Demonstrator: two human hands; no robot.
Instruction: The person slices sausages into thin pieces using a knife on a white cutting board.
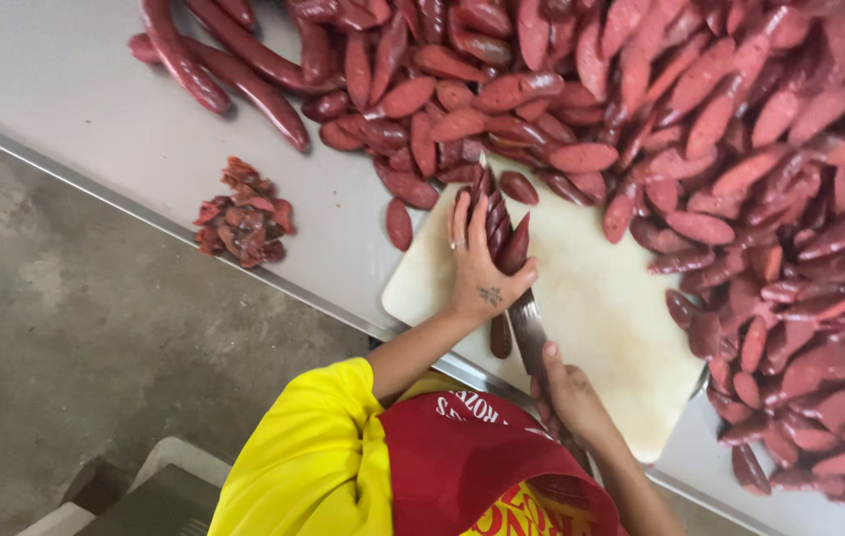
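The left hand [477,268] lies flat-ish w/ fingers stretched forward, pressing down a few dark red sausages [498,223] on the white cutting board [601,328], near the board's far left corner. The thumb is on the right side of the sausages, other fingers on the left side, so the sausages are under and between them. The right hand [571,392] is closed around the handle of a knife [528,333], near the board's near edge; the blade points forward & its tip reaches the sausages just beside the left thumb. One sausage slice [500,335] lies at the board's near left edge, just left of the blade. The board sits on a grey bench [65,89], close to its near edge. No containers visible; a big pile of cut slices [780,199] covers the bench beyond & right of the board, touching its far and right edges. Whole long sausages [244,69] lie at far left of the bench. A small heap of scraps [244,213] sits apart, near the bench's near edge, left of the board.
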